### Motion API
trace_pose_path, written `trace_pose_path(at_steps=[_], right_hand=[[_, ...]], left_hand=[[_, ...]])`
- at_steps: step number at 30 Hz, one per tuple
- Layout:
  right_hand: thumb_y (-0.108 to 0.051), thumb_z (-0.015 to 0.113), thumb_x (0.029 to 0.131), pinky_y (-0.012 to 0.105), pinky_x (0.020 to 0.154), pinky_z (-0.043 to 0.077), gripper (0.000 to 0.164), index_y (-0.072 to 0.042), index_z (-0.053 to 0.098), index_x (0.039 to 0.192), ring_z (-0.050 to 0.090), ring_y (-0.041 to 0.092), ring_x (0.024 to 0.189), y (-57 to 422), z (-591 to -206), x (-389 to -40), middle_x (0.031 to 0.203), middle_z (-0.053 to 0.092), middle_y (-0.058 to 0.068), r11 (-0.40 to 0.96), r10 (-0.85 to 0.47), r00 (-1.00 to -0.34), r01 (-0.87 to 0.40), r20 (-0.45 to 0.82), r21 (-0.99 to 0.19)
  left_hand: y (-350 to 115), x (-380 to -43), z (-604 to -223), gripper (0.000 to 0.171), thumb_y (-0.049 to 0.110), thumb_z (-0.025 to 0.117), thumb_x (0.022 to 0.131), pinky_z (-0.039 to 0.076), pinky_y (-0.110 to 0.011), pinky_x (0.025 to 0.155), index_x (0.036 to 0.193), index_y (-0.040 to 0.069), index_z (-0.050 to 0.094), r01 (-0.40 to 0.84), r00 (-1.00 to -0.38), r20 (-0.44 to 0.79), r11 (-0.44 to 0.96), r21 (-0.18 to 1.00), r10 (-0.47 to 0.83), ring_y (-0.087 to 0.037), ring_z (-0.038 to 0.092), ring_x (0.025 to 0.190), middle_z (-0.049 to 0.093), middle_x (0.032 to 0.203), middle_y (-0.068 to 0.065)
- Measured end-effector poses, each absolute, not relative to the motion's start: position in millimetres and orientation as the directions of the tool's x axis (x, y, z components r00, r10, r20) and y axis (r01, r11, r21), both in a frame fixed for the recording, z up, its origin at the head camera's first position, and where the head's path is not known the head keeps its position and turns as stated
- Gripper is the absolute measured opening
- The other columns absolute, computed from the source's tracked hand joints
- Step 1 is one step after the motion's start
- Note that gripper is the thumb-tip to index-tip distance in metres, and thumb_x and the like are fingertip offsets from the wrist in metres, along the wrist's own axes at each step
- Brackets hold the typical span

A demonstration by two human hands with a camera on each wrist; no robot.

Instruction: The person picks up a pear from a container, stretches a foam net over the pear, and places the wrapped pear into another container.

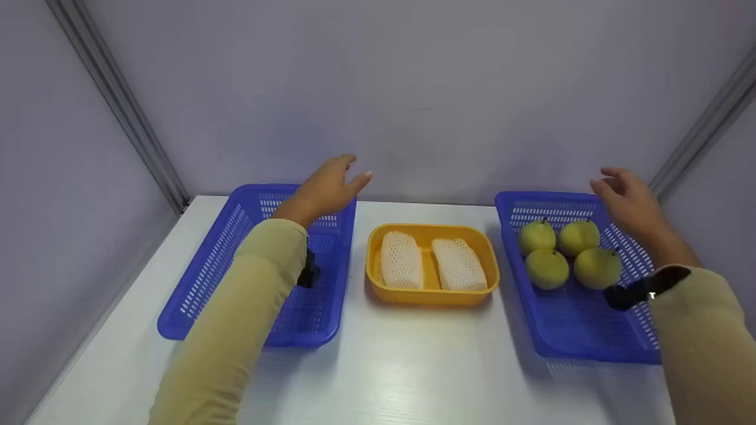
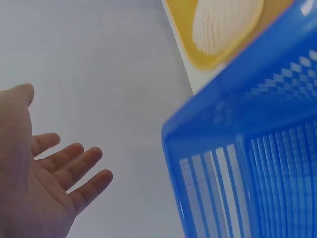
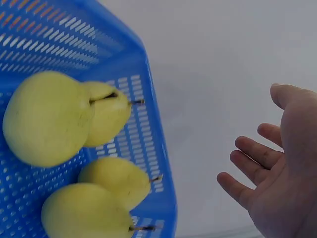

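My left hand (image 1: 326, 188) hovers above the far end of the left blue basket (image 1: 345, 277), its fingers loose and nothing in them. That basket shows no contents where the arm leaves it visible. My right hand (image 1: 633, 203) is raised over the far right part of the other blue basket (image 1: 582, 345), also holding nothing. Several yellow-green pears (image 1: 547, 269) sit grouped in that basket, their stems visible in the right wrist view. Between the baskets stands a yellow tub (image 1: 431, 297) with two white foam net sleeves (image 1: 401, 260) lying in it, side by side.
All three containers stand on a white table (image 1: 413, 366). A pale wall (image 1: 413, 118) rises close behind them, and metal posts (image 1: 127, 106) mark the corners left and right. Dark wrist straps (image 1: 647, 288) with devices sit at the cuffs.
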State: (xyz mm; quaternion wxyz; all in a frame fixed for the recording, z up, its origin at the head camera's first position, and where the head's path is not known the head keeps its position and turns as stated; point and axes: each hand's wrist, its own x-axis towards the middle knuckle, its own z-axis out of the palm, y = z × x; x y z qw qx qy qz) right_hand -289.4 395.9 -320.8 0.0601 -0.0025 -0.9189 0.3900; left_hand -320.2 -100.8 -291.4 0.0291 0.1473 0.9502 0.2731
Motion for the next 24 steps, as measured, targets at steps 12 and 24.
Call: trace_pose_path(at_steps=[12,24], right_hand=[[-0.059,0.035,0.105,0.071,0.112,0.025,0.084,0.004,0.019,0.158,0.028,0.057,0.139,439,-354,-276,0.156,0.026,0.039,0.631,0.170,-0.985,0.076,0.042,-0.772],[-0.066,0.035,0.102,0.075,0.112,0.021,0.097,0.009,0.010,0.157,0.018,0.062,0.141,451,-377,-264,0.157,0.011,0.043,0.631,0.138,-0.984,0.174,-0.111,-0.756]], left_hand=[[-34,-268,-307,0.049,0.037,0.051,0.107,0.049,-0.041,0.104,0.144,0.004,0.049,0.268,-0.943,0.086,0.578,0.771,0.322,-0.027,0.056,0.126,0.056,0.140,-0.015],[63,-206,-349,0.033,0.029,0.062,0.103,0.062,-0.038,0.077,0.116,0.000,0.054,-0.191,-0.866,-0.247,0.170,0.967,0.434,-0.032,0.073,0.093,0.063,0.107,-0.014]])
